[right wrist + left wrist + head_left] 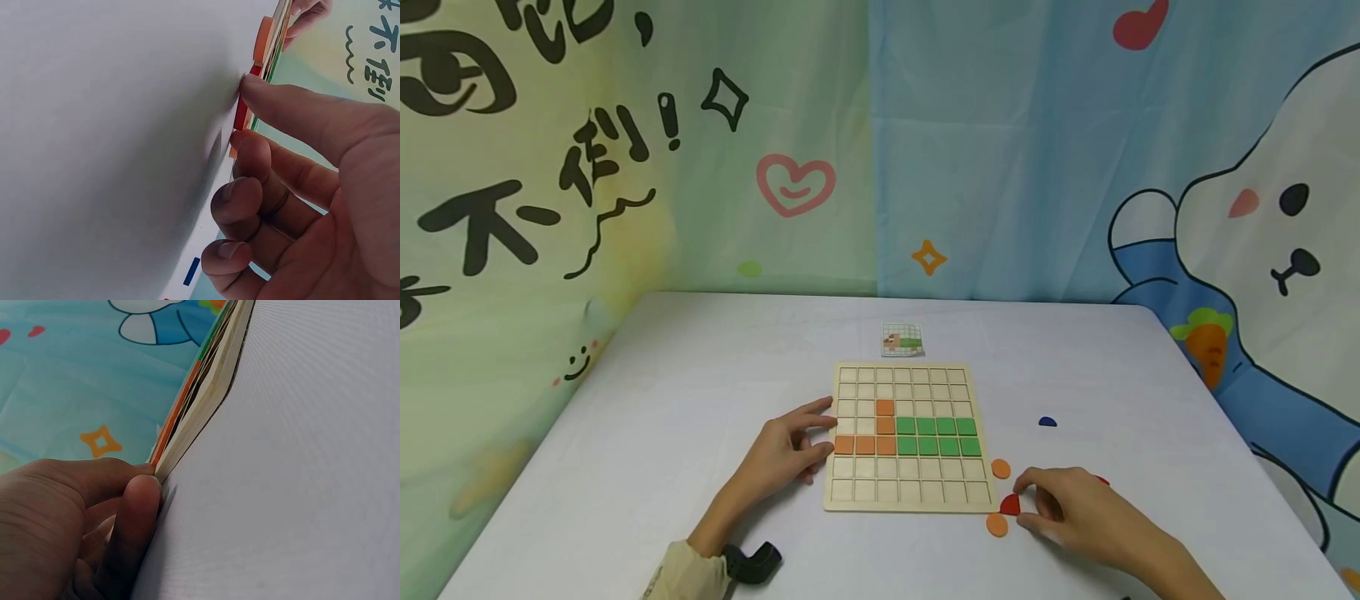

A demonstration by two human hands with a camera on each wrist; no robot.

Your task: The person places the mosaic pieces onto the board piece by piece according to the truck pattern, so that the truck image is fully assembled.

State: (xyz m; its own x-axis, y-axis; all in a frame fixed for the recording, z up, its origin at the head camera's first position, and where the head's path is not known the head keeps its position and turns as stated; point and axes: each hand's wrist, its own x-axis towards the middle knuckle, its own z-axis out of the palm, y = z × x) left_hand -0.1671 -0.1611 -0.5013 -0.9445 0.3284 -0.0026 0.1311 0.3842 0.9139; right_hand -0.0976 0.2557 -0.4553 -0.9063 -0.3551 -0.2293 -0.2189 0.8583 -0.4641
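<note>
A light wooden grid board [910,495] lies on the white table, with orange squares [886,425] and green squares [937,437] in its cells. My left hand [790,442] rests its fingertips and thumb along the board's left edge; in the left wrist view that hand [81,512] touches the edge. By the board's lower right corner, my right hand [1086,510] pinches a red rounded piece [1011,505] between thumb and index finger. The right wrist view shows the red piece [240,109] between the tips of that hand [294,175], its other fingers curled.
Orange discs [1001,468] lie beside the board's right edge, one above and one below the red piece. A blue half-round piece [1048,422] is farther right. Another red piece [1102,480] is partly hidden behind the right hand. A small pattern card [902,340] lies behind the board.
</note>
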